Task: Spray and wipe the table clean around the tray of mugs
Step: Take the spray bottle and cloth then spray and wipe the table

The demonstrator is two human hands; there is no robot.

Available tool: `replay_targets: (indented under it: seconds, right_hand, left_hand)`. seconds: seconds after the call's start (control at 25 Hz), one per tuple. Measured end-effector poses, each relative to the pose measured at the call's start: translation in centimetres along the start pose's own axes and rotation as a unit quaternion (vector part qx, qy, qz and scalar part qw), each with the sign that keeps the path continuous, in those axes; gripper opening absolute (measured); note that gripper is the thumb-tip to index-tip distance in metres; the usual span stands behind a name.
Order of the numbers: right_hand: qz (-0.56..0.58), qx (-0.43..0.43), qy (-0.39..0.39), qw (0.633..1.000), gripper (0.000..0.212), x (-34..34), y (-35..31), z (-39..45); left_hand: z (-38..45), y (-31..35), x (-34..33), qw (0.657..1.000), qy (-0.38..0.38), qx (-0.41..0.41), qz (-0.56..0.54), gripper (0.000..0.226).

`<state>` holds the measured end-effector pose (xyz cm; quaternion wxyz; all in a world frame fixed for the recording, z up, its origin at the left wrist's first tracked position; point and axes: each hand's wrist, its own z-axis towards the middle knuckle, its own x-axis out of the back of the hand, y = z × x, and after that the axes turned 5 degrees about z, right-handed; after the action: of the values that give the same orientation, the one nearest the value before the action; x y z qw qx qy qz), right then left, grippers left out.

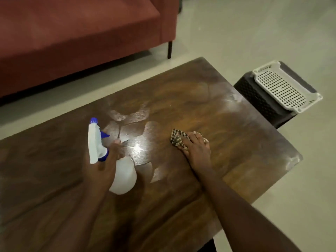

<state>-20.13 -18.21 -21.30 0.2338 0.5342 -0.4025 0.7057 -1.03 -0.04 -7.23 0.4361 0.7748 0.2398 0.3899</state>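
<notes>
A dark wooden table (181, 99) fills our view, with a red sofa (72, 42) behind it on a pale floor.

At the left we see the left hand (103, 166) curled round the neck of a white spray bottle (123, 177) with a blue nozzle and trigger; the hand covers part of the bottle. Wet, glossy patches shine on the table between the hands, though their edges are blurred. To the right, the right hand (197, 151) presses flat, fingers straight, on a checked cloth (177, 138), most of it hidden beneath the hand. Whitish smears mark the table's right edge. Farther right, off the table, a white perforated tray (283, 88) sits on a dark woven stool (258, 99), partly hidden by the tray and the table.
</notes>
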Motion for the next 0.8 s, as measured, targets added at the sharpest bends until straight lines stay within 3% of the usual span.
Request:
replay_targets:
  seconds: [0.04,0.16,0.2,0.24,0.36,0.44,0.68,0.8]
  right_hand:
    - [0.015,0.006,-0.009,1.000,0.040,0.6,2.0,0.2]
    - [0.070,-0.002,0.020,0.997,0.037,3.8,7.8,-0.5]
    - [0.084,-0.003,0.036,0.996,0.038,4.9,9.9,-0.7]
    - [0.087,0.000,0.043,0.995,0.039,6.3,12.6,-0.9]
    - [0.055,0.030,0.044,0.997,0.039,8.9,18.9,-1.7]
    - [0.055,0.040,0.032,0.997,0.041,9.8,22.5,-2.3]
    - [0.053,0.059,-0.035,0.996,0.042,10.7,28.3,-2.0]
    - [0.055,0.042,-0.027,0.997,0.041,10.1,29.5,-2.6]
  left_hand:
    - [-0.4,1.6,-3.1,1.000,-0.011,-0.016,0.011,0.048]
    - [0.7,4.2,-11.6,0.998,0.025,-0.058,0.017,0.120]
    - [0.7,5.0,-14.1,0.997,0.017,-0.065,0.032,0.132]
    - [0.4,6.4,-17.5,0.996,-0.009,-0.078,0.030,0.132]
    - [-1.4,11.6,-26.8,0.990,-0.046,-0.131,0.003,0.088]
    - [-1.8,13.6,-32.9,0.981,-0.056,-0.187,0.007,0.076]
    - [-3.1,15.5,-43.6,0.969,-0.087,-0.227,-0.040,0.082]
    - [-3.2,14.7,-46.1,0.962,-0.105,-0.247,-0.055,0.080]
